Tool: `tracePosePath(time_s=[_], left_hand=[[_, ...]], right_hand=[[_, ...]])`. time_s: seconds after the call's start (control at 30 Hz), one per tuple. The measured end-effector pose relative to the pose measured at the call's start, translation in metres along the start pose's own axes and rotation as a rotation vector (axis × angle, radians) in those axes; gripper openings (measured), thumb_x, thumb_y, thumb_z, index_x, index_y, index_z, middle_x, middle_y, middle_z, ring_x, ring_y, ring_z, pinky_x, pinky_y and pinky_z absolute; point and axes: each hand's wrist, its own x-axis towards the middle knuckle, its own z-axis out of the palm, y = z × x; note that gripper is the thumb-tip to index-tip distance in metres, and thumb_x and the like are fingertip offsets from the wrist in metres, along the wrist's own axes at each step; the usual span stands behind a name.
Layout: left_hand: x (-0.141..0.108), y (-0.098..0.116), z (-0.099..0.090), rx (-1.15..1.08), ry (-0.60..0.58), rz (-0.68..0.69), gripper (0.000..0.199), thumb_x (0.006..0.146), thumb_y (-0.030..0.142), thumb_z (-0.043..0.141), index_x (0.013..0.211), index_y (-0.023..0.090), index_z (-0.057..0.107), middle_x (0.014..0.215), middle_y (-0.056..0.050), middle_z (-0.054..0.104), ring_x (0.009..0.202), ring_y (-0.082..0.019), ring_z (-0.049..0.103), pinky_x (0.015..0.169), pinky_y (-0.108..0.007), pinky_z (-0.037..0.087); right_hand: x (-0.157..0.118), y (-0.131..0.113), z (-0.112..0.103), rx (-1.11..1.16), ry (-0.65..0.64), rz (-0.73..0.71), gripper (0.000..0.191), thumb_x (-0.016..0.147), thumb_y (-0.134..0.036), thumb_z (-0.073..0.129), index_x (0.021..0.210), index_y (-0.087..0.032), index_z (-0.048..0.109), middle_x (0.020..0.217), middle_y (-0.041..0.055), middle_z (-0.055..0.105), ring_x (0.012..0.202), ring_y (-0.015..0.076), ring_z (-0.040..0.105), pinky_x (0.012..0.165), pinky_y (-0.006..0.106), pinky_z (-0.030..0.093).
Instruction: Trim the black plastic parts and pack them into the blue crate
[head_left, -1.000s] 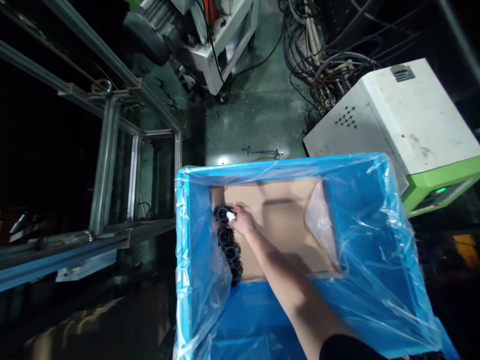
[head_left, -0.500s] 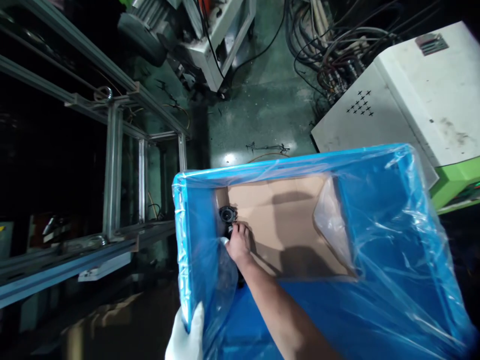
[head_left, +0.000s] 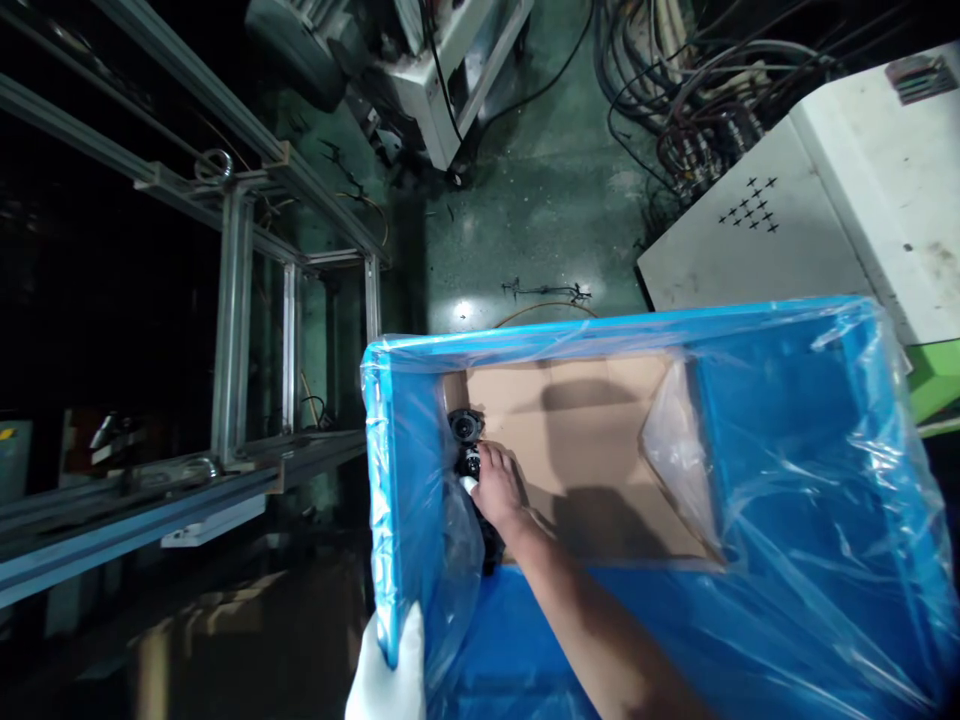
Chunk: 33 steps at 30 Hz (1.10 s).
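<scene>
A blue crate (head_left: 675,318), lined with clear plastic film, has a brown cardboard sheet (head_left: 525,400) inside. My left hand (head_left: 390,665), in a white glove, grips the crate's left rim near the bottom of the view. Inside the crate, my right hand (head_left: 496,487) has its fingers around a black round part (head_left: 471,463) at the cardboard's left edge. Just above it sits another black round part (head_left: 466,427). More dark parts (head_left: 491,545) lie below the right hand, partly hidden by it and by the film.
An aluminium frame (head_left: 234,330) stands on the left. Beyond the crate, a white machine cabinet (head_left: 757,210) is on the right, with bundled cables (head_left: 675,110) beside it. A motor on a white stand (head_left: 427,110) is at the top, over a green floor (head_left: 510,220).
The view has shifted slightly, so the crate appears farther right. The black part at my right fingertips shows more clearly. My left hand keeps its grip on the rim.
</scene>
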Motion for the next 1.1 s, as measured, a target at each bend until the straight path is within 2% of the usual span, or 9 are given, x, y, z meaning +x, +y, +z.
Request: tracePosePath(time_s=[0.17,0.33,0.47,0.57,0.83,0.97,1.1], left_hand=[[-0.002,0.0,0.0,-0.007,-0.011,-0.006,0.055,0.092,0.067,0.037,0.126,0.027,0.052,0.111,-0.008,0.07,0.113,-0.033,0.064,0.099,-0.044,0.048],[-0.002,-0.002,0.002,-0.012,-0.008,0.0,0.052,0.093,0.064,0.037,0.128,0.027,0.051,0.111,-0.007,0.07,0.115,-0.032,0.063,0.099,-0.042,0.048],[-0.001,-0.007,0.006,-0.019,-0.018,-0.022,0.054,0.092,0.064,0.039,0.13,0.027,0.051,0.111,-0.007,0.07,0.114,-0.032,0.064,0.098,-0.041,0.049],[-0.003,-0.008,0.007,-0.021,0.005,0.01,0.053,0.093,0.062,0.04,0.129,0.026,0.052,0.109,-0.007,0.071,0.112,-0.03,0.065,0.095,-0.038,0.051],[-0.007,-0.008,0.01,-0.027,0.0,0.009,0.048,0.094,0.06,0.04,0.128,0.029,0.051,0.111,-0.006,0.07,0.113,-0.031,0.064,0.094,-0.039,0.049],[-0.006,-0.011,0.015,-0.012,0.028,0.05,0.049,0.094,0.061,0.04,0.131,0.03,0.05,0.117,-0.007,0.068,0.113,-0.032,0.064,0.093,-0.04,0.05],[-0.007,-0.013,0.015,-0.019,0.057,0.116,0.049,0.096,0.061,0.038,0.132,0.031,0.048,0.12,-0.007,0.068,0.115,-0.031,0.065,0.092,-0.038,0.05]], right_hand=[[0.004,0.008,-0.004,0.001,0.006,-0.023,0.047,0.091,-0.028,0.062,0.136,-0.021,0.051,0.137,0.0098,0.053,0.128,0.0282,0.047,0.109,0.051,0.038],[0.009,0.02,-0.004,-0.012,-0.004,-0.015,0.047,0.091,-0.032,0.063,0.134,-0.021,0.052,0.135,0.0098,0.054,0.126,0.0278,0.049,0.108,0.05,0.04],[0.005,0.017,-0.001,-0.045,-0.044,-0.041,0.048,0.09,-0.031,0.064,0.135,-0.019,0.052,0.134,0.0097,0.055,0.125,0.0271,0.05,0.108,0.049,0.04],[0.003,0.009,0.0,-0.098,-0.061,-0.036,0.047,0.088,-0.031,0.064,0.133,-0.019,0.054,0.133,0.0104,0.055,0.126,0.028,0.047,0.107,0.049,0.038],[0.01,0.0,-0.001,-0.259,-0.103,0.049,0.043,0.083,-0.044,0.068,0.116,-0.017,0.06,0.122,0.011,0.055,0.118,0.0293,0.047,0.103,0.049,0.037],[0.013,-0.001,0.011,-0.325,-0.1,0.161,0.044,0.086,-0.043,0.065,0.121,-0.017,0.057,0.127,0.0114,0.053,0.12,0.0296,0.047,0.103,0.05,0.038],[0.013,-0.016,0.016,-0.342,-0.058,0.233,0.043,0.088,-0.043,0.065,0.122,-0.017,0.057,0.13,0.0114,0.053,0.121,0.0295,0.048,0.102,0.051,0.041]])
